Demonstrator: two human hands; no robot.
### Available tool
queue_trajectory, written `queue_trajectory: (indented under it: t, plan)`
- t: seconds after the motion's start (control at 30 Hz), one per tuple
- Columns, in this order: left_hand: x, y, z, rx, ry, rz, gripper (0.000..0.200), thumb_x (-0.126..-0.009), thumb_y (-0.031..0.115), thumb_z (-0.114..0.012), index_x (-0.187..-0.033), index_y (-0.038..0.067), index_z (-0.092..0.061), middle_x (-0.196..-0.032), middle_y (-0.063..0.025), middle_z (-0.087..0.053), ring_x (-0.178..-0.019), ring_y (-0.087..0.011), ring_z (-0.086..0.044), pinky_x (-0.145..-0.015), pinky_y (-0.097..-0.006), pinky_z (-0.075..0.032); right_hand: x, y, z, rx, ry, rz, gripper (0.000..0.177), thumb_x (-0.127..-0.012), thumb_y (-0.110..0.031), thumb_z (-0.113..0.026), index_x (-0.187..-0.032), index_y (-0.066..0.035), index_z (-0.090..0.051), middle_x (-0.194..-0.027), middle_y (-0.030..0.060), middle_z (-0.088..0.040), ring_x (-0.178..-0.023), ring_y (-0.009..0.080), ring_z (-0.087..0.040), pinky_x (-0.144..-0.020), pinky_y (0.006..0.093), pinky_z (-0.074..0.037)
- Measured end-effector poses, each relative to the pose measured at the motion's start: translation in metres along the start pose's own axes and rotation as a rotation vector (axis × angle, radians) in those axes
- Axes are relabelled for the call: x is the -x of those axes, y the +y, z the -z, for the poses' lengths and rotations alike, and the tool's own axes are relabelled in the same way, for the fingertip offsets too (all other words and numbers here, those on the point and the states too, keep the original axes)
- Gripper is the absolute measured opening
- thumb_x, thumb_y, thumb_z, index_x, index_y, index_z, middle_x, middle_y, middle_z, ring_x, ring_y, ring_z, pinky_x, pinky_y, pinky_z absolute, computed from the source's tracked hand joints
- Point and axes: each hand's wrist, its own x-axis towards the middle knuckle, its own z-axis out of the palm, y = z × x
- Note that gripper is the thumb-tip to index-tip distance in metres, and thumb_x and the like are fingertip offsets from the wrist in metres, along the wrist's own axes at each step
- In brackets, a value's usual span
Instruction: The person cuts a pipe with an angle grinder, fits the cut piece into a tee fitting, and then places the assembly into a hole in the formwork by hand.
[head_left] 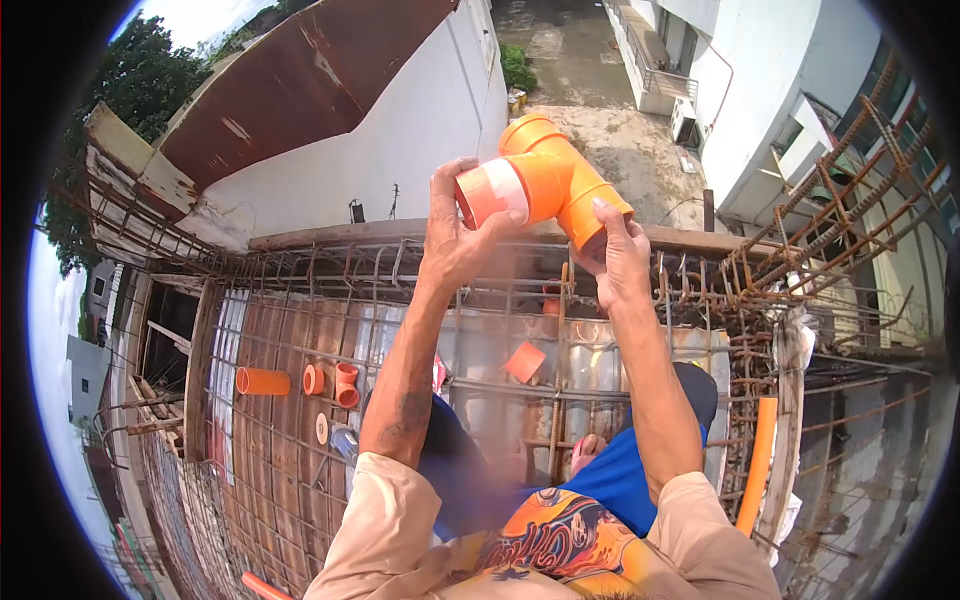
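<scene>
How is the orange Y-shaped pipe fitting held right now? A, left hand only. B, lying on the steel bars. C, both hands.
C: the left hand grips the pipe fitting at its white-banded end and the right hand holds another branch.

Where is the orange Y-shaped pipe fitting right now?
In the head view the orange Y-shaped pipe fitting is raised at upper centre, gripped between the left hand and the right hand, above the rebar mesh.
</scene>
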Motion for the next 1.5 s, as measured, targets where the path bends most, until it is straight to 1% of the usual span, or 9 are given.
queue_trajectory:
  t: [0.47, 0.6, 0.67, 0.77, 0.87, 0.97, 1.07, 1.17, 1.5]
  plan:
    - [0.010, -0.024, 0.023, -0.572, 0.044, -0.188, 0.075, -0.082, 0.031, -0.080, -0.138, 0.003, -0.039, -0.125, -0.0169, -0.050, -0.109, -0.0247, -0.061, -0.091, -0.0373, -0.056, 0.005, 0.032, -0.015, -0.009, -0.023, 0.142, 0.066, -0.076, -0.038, -0.084, -0.122, -0.003, -0.052, -0.105, 0.0059, -0.059, -0.088, 0.0163, -0.063, -0.071, 0.0393, -0.057]
    - [0.012, -0.023, 0.010, -0.274, 0.093, -0.055, 0.075, -0.080, 0.038, -0.082, -0.135, 0.004, -0.045, -0.125, -0.0179, -0.045, -0.117, -0.0318, -0.051, -0.100, -0.0441, -0.046, 0.007, 0.025, -0.014, -0.054, -0.069, 0.116, 0.066, -0.076, -0.032, -0.085, -0.124, -0.002, -0.052, -0.111, 0.0067, -0.058, -0.095, 0.0156, -0.061, -0.075, 0.0355, -0.056]
    - [0.014, -0.023, 0.008, -0.313, 0.104, -0.078, 0.078, -0.080, 0.041, -0.083, -0.137, 0.004, -0.043, -0.126, -0.0186, -0.044, -0.117, -0.0329, -0.051, -0.100, -0.0447, -0.046, 0.013, 0.019, -0.016, -0.061, -0.082, 0.103, 0.071, -0.075, -0.029, -0.086, -0.128, 0.002, -0.050, -0.120, 0.0095, -0.058, -0.104, 0.0163, -0.060, -0.086, 0.0323, -0.053]
    - [0.017, -0.027, 0.001, -0.272, 0.149, -0.065, 0.084, -0.080, 0.042, -0.083, -0.140, 0.006, -0.039, -0.128, -0.0203, -0.041, -0.119, -0.0347, -0.049, -0.100, -0.0459, -0.046, 0.012, 0.018, -0.016, -0.057, -0.087, 0.157, 0.069, -0.075, -0.028, -0.085, -0.127, 0.002, -0.051, -0.120, 0.0091, -0.058, -0.103, 0.0160, -0.060, -0.084, 0.0326, -0.053]
    - [0.017, -0.033, -0.001, -0.381, 0.147, -0.213, 0.086, -0.084, 0.051, -0.077, -0.141, 0.002, -0.034, -0.132, -0.0211, -0.040, -0.120, -0.0320, -0.052, -0.097, -0.0454, -0.050, 0.012, 0.016, -0.017, -0.059, -0.082, 0.172, 0.066, -0.076, -0.027, -0.084, -0.126, 0.001, -0.052, -0.118, 0.0083, -0.059, -0.103, 0.0154, -0.060, -0.083, 0.0326, -0.054]
    - [0.017, -0.027, 0.000, -0.662, 0.193, -0.555, 0.086, -0.086, 0.053, -0.074, -0.141, 0.001, -0.035, -0.130, -0.0225, -0.041, -0.123, -0.0370, -0.047, -0.103, -0.0504, -0.043, 0.009, 0.019, -0.015, -0.133, -0.108, 0.089, 0.062, -0.076, -0.026, -0.084, -0.124, 0.001, -0.054, -0.116, 0.0076, -0.060, -0.103, 0.0147, -0.060, -0.083, 0.0324, -0.054]
    - [0.015, -0.028, 0.006, -0.691, 0.177, -0.647, 0.079, -0.089, 0.050, -0.071, -0.139, -0.001, -0.037, -0.129, -0.0239, -0.041, -0.123, -0.0390, -0.043, -0.102, -0.0512, -0.041, 0.011, 0.014, -0.011, -0.086, -0.182, 0.028, 0.061, -0.080, -0.030, -0.080, -0.127, -0.003, -0.053, -0.113, 0.0068, -0.060, -0.099, 0.0171, -0.064, -0.074, 0.0381, -0.059]
    - [0.015, -0.033, 0.003, -0.685, 0.212, -0.623, 0.071, -0.093, 0.045, -0.066, -0.137, -0.003, -0.038, -0.129, -0.0243, -0.041, -0.122, -0.0366, -0.043, -0.103, -0.0500, -0.038, 0.022, 0.012, -0.018, -0.092, -0.182, 0.075, 0.061, -0.076, -0.026, -0.084, -0.123, 0.000, -0.056, -0.114, 0.0073, -0.060, -0.100, 0.0146, -0.061, -0.083, 0.0321, -0.054]
    - [0.014, -0.040, -0.005, -0.645, 0.249, -0.550, 0.071, -0.101, 0.050, -0.049, -0.139, -0.007, -0.035, -0.129, -0.0250, -0.041, -0.123, -0.0373, -0.041, -0.107, -0.0504, -0.032, 0.019, 0.025, -0.016, -0.114, -0.182, 0.132, 0.057, -0.076, -0.023, -0.084, -0.120, -0.001, -0.057, -0.114, 0.0063, -0.059, -0.101, 0.0138, -0.060, -0.084, 0.0307, -0.053]
